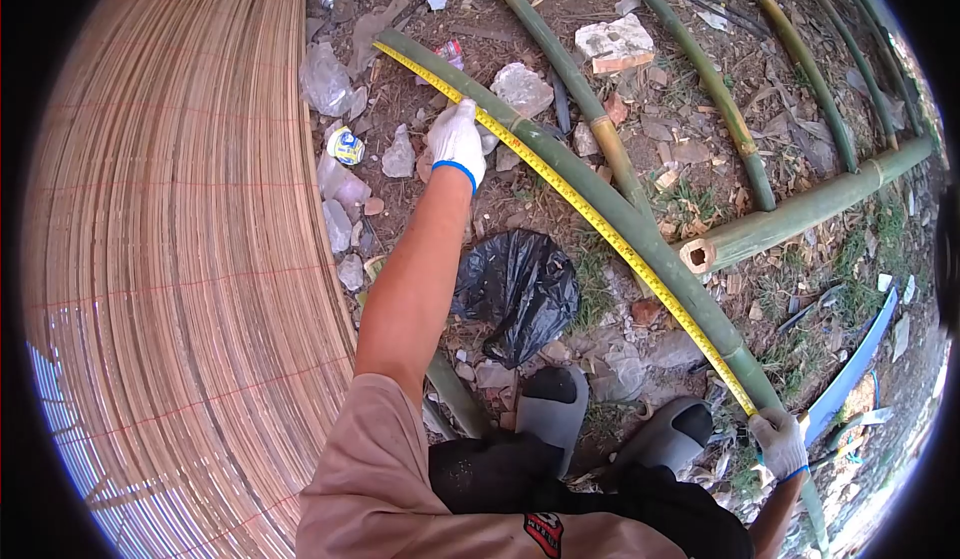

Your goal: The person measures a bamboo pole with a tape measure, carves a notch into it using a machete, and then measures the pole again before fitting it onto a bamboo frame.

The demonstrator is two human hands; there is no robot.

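Observation:
A yellow tape measure [600,221] is stretched along a long green bamboo pole [655,249] that runs from upper left to lower right. My left hand [458,141], in a white glove with a blue cuff, is closed on the tape and the pole near their upper part; the tape extends past it to the pole's upper end. At the tape's lower visible end, my right hand [780,443], also gloved, is closed around the pole; whatever part of the tape lies in it is hidden.
A slatted bamboo mat [190,199] fills the left side. A bamboo frame [800,214] with several poles lies at the upper right. A black plastic bag [520,294], stones, a blue saw-like blade [850,374] and my slippered feet [552,414] are on the littered ground.

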